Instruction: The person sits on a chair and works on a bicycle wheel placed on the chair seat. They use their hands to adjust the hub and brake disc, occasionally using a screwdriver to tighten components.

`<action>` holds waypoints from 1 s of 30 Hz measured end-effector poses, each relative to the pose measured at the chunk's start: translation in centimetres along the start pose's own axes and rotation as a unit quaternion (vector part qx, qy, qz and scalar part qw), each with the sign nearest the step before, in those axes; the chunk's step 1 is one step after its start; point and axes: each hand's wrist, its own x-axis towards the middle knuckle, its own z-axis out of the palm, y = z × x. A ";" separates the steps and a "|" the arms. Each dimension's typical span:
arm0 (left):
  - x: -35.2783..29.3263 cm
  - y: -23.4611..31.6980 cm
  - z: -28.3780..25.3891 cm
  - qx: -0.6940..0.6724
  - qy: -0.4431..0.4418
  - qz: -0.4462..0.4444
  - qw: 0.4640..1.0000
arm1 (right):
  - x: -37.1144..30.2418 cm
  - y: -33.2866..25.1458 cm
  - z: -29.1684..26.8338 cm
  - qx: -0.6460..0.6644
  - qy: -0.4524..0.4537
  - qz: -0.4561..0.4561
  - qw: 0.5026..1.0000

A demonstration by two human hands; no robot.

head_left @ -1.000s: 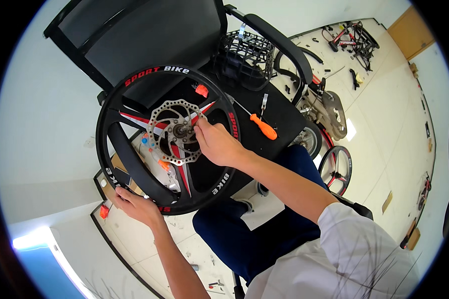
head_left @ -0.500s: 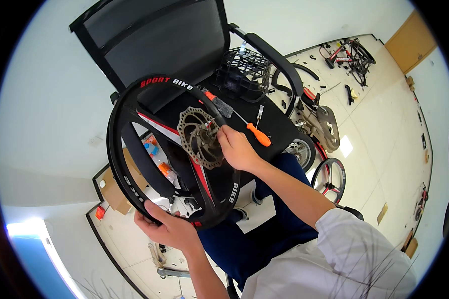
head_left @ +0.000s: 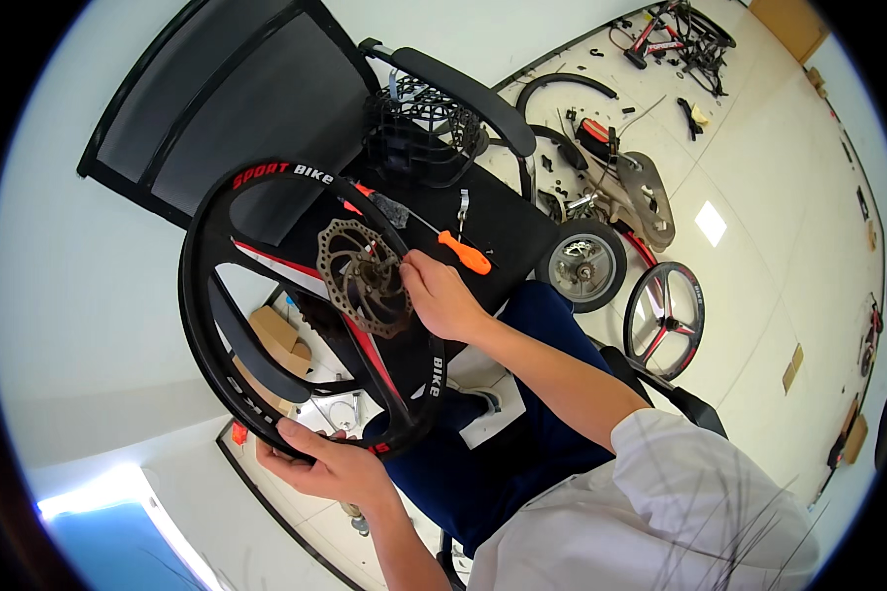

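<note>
Tilted above my lap is a black bicycle wheel (head_left: pixel 195 286) with red-and-white spokes, its toothed brake disc (head_left: pixel 340 271) facing up. My left hand (head_left: pixel 333 471) is closed around the lower left part of the rim, thumb on top. At the hub, my right hand (head_left: pixel 445 298) is closed with thumb and fingers pinching the axle end beside the disc; its fingertips partly hide the small part there. Just past the wheel, an orange-handled screwdriver (head_left: pixel 463 253) and a grey-bristled brush (head_left: pixel 389 209) lie on the black chair seat (head_left: pixel 508 222).
A black wire basket (head_left: pixel 419 133) sits on the chair under its armrest (head_left: pixel 463 94). On the floor to the right are a small tyred wheel (head_left: pixel 583 266), a three-spoke wheel (head_left: pixel 664 323) and a red bicycle frame (head_left: pixel 652 39). Cardboard boxes (head_left: pixel 271 340) stand beyond the wheel.
The view has shifted, so the chair appears further left and more of the floor wheels shows. The wheel and both hands sit slightly further left in the picture, with the same holds.
</note>
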 end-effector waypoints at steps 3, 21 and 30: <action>-0.2 -0.1 0.3 0.017 0.020 0.030 0.999 | 0.5 0.3 -0.1 0.003 -0.007 -0.004 1.000; -1.2 0.5 0.3 -0.011 0.003 -0.005 1.000 | 0.6 -0.2 0.5 -0.058 -0.016 -0.022 0.998; -3.4 0.9 0.4 -0.022 -0.023 0.034 0.999 | 0.7 0.2 -1.1 -0.087 -0.037 -0.026 0.995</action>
